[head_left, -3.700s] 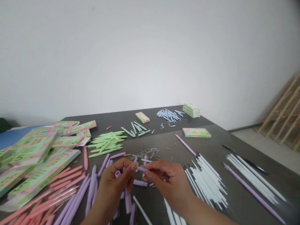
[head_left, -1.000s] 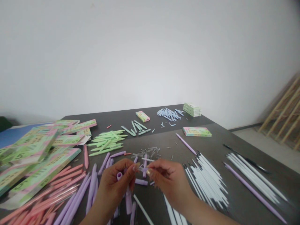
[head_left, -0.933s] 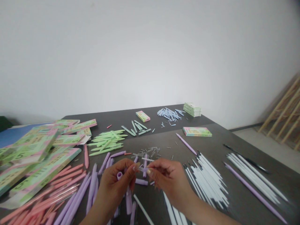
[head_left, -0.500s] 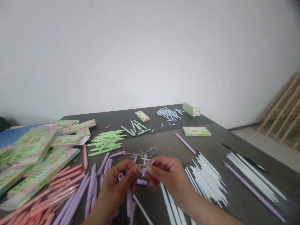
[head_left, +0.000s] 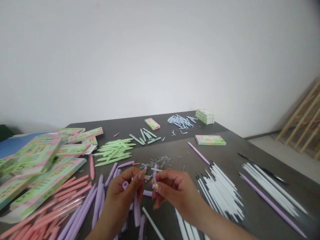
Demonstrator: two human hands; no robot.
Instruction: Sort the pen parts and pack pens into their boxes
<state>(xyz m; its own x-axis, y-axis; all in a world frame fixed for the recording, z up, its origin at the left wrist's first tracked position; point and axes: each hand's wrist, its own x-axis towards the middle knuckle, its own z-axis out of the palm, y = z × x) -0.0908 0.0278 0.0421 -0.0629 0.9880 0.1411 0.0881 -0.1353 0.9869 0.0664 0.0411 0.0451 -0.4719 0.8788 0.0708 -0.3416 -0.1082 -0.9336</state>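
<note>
My left hand [head_left: 125,191] is closed around a lilac pen barrel [head_left: 125,185] whose open end points up. My right hand [head_left: 172,190] pinches a small lilac pen tip piece [head_left: 154,176] upright between thumb and forefinger, just right of the barrel's mouth. Both hands hover low over the dark table [head_left: 225,151], above a scatter of lilac barrels [head_left: 98,203]. Small metal springs [head_left: 160,162] lie just beyond my fingers.
White refills [head_left: 220,190] lie in a fan at the right, more refills [head_left: 272,188] further right beside a long lilac pen [head_left: 271,206]. Pink barrels [head_left: 57,206] and stacked pastel boxes [head_left: 32,166] fill the left. Green barrels [head_left: 113,151], blue parts [head_left: 181,121] and a box [head_left: 210,140] sit farther back.
My right hand has turned the small lilac piece from lying sideways to standing upright and drawn slightly back from the left hand. The left hand keeps its hold on the barrel.
</note>
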